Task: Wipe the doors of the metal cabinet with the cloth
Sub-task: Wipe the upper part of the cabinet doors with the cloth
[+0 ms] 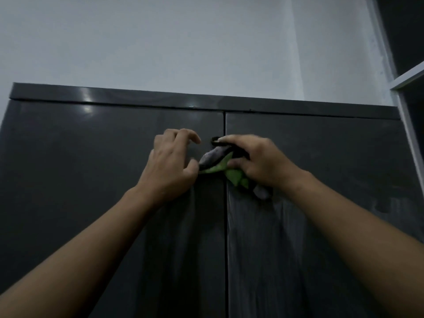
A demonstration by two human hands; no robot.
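A dark grey metal cabinet fills the lower view, with a left door (91,180) and a right door (332,180) meeting at a vertical seam in the middle. A crumpled cloth (218,160), grey, green and black, lies against the seam near the top of the doors. My right hand (259,161) grips the cloth from the right, fingers curled over it. My left hand (172,161) is at the cloth's left end, thumb touching it, with the fingers curled above and holding nothing. Streaky wipe marks show on the doors below the hands.
A pale wall (183,42) rises behind the cabinet's top rail (114,95). At the right edge stands a dark shelf unit with a white frame (408,111), close to the cabinet's right side.
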